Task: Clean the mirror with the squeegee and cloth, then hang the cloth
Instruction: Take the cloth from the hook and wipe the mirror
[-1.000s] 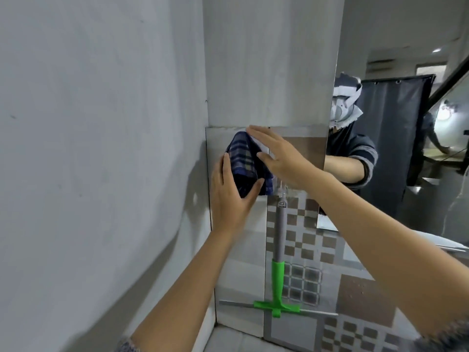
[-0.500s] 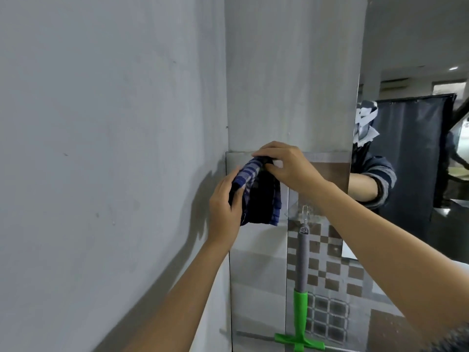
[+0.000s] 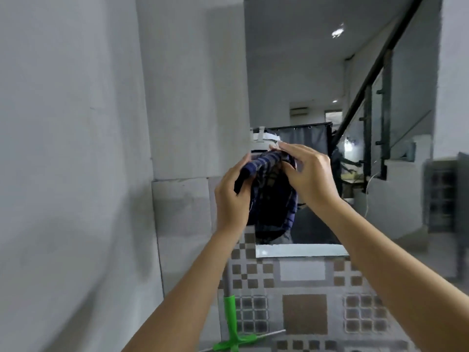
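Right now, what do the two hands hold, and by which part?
Both hold the checked blue cloth by its bunched upper edge: left hand at one end, right hand at the other.

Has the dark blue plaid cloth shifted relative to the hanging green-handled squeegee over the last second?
Yes. The dark blue plaid cloth now sits to the right of the green-handled squeegee; earlier it was up and left of the squeegee's handle, on the grey tile.

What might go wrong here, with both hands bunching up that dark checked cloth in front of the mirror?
1. The dark blue checked cloth is pinched only along its top edge by the left hand and right hand; it may slip and drop.
2. The green-handled squeegee hangs on the wall right below; a falling cloth or a lowered arm might knock it off.
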### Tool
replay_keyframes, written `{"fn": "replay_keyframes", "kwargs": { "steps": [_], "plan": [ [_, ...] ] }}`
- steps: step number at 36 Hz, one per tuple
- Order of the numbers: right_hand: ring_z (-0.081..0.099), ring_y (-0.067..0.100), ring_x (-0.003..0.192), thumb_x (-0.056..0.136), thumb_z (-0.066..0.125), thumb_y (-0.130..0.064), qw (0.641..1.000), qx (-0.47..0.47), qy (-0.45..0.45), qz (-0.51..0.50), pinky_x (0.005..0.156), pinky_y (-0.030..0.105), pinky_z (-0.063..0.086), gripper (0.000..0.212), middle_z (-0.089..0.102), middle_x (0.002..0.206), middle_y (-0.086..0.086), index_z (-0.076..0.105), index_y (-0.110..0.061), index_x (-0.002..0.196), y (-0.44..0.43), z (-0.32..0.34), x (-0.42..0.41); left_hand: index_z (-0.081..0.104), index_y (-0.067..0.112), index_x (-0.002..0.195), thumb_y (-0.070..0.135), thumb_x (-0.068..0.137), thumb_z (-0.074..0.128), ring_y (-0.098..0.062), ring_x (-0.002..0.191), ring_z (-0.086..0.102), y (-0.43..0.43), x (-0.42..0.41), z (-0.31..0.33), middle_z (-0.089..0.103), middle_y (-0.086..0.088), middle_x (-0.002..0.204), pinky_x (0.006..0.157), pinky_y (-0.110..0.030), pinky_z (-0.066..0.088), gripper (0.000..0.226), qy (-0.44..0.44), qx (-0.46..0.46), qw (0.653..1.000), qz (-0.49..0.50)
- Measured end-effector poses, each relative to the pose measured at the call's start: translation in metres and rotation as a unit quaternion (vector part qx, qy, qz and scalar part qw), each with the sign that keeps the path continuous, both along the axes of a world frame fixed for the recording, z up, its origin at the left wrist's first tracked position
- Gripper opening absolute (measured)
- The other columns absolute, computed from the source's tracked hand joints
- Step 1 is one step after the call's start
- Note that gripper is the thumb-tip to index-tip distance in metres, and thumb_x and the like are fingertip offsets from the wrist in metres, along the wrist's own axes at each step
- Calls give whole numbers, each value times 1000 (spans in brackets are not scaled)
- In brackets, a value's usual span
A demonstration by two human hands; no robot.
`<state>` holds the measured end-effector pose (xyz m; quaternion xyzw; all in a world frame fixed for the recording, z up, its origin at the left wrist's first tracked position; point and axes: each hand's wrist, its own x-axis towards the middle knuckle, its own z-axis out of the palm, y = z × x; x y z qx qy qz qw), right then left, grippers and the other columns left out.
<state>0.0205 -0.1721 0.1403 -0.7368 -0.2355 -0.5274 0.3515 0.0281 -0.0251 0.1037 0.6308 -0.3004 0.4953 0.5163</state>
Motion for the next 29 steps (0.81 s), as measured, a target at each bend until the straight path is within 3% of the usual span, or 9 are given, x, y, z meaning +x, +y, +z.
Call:
{"fn": "replay_keyframes", "kwargs": {
  "steps": [2, 6, 10, 12, 16, 19, 23, 29],
  "plan": [
    [55, 15, 117, 87, 60, -7, 998, 49, -16, -30, 104, 35, 42, 36, 62, 122, 4, 58, -10, 123, -23, -8, -14, 54, 20, 124, 10, 91, 55, -6, 117, 53, -32, 0, 3, 57, 6, 125, 102, -27, 43, 34, 26, -10, 999, -40],
    [45, 12, 128, 92, 50, -6, 995, 97, -30, -24, 109, 26, 34, 36, 56, 131, 3, 53, -10, 128, -55, -22, -34, 62, 16, 115, 13, 91, 55, -8, 111, 58, -93, -2, 13, 65, 3, 117, 101, -36, 45, 25, 49, -31, 993, -108],
    [16, 4, 141, 97, 41, -15, 996, 92, 16, 7, 117, 25, 15, 43, 31, 150, -4, 38, -18, 140, -81, -24, -26, 63, 11, 112, 8, 90, 57, -17, 107, 61, -142, 5, 34, 67, -6, 112, 98, -41, 47, 23, 69, -62, 982, -162],
    [2, 3, 143, 99, 36, -21, 998, 64, 21, -15, 118, 27, 4, 47, 15, 156, -4, 25, -22, 144, -94, -16, -15, 63, 10, 111, 3, 88, 57, -17, 107, 61, -158, 10, 50, 66, -8, 113, 99, -39, 47, 25, 81, -64, 978, -181],
    [-12, 5, 142, 100, 22, -31, 997, 37, 36, -65, 115, 28, -10, 48, -2, 157, -6, 9, -28, 147, -121, 16, 7, 61, 14, 116, 3, 88, 57, -4, 104, 60, -175, 18, 84, 65, 3, 112, 94, -16, 45, 30, 81, 4, 982, -171],
    [-15, 7, 142, 100, 15, -34, 995, 57, 74, -45, 114, 29, -11, 48, -6, 157, -5, 4, -29, 147, -135, 44, 25, 61, 19, 116, 4, 88, 57, -2, 107, 58, -178, 29, 107, 64, 5, 113, 98, -19, 43, 32, 77, 32, 985, -148],
    [-19, 9, 141, 100, 15, -36, 992, 48, 87, -73, 113, 31, -14, 50, -10, 157, -4, -1, -29, 147, -142, 69, 51, 60, 19, 117, 2, 90, 54, 10, 97, 58, -178, 40, 133, 63, 13, 105, 96, -15, 44, 32, 86, 41, 983, -154],
    [-24, 8, 139, 99, 16, -37, 983, 31, 53, -175, 110, 28, -19, 54, -16, 156, -4, -6, -27, 147, -134, 86, 75, 58, 17, 121, 7, 90, 56, 2, 104, 58, -170, 63, 154, 63, 8, 113, 96, -13, 42, 32, 52, 79, 989, -110]
  ]
}}
